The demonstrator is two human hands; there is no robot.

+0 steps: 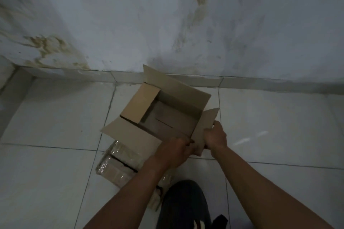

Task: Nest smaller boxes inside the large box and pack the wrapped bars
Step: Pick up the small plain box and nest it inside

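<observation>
A brown cardboard box stands open on the tiled floor near the wall, all its flaps spread out. Its inside looks bare, showing only the bottom seam. My left hand grips the near corner of the box where the near flap meets the right flap. My right hand holds the right flap at its outer edge. Several bars wrapped in clear film lie on the floor just in front of the box, partly hidden under the near flap and my left forearm.
The stained wall and its low tiled skirting run just behind the box. My knee in dark trousers is at the bottom centre. Pale floor tiles spread left and right of the box.
</observation>
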